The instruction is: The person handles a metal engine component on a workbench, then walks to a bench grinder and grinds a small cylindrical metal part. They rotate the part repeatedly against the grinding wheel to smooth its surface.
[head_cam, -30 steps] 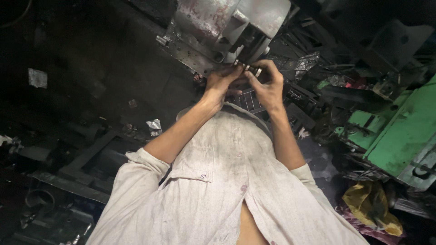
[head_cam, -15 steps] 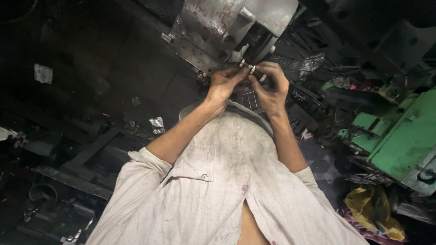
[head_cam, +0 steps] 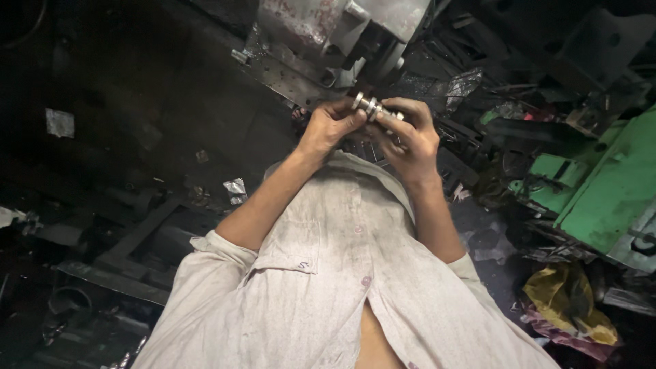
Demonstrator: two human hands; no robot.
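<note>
Both my hands are raised in front of my chest and meet around a small shiny metal cylindrical part (head_cam: 371, 106). My left hand (head_cam: 331, 126) pinches its left end with the fingertips. My right hand (head_cam: 410, 137) wraps around its right end, hiding most of that side. The part lies nearly level, tilted a little down to the right. My white, stained shirt (head_cam: 342, 273) fills the lower middle of the view.
A grey metal machine (head_cam: 328, 34) stands just beyond my hands. Green machine bodies (head_cam: 608, 184) sit at the right, with a yellow rag (head_cam: 567, 301) below them. Dark metal bars and scrap (head_cam: 123, 246) cover the floor at the left.
My hands stay together on the metal part and have shifted slightly lower in the view. The part now shows more clearly between my fingers.
</note>
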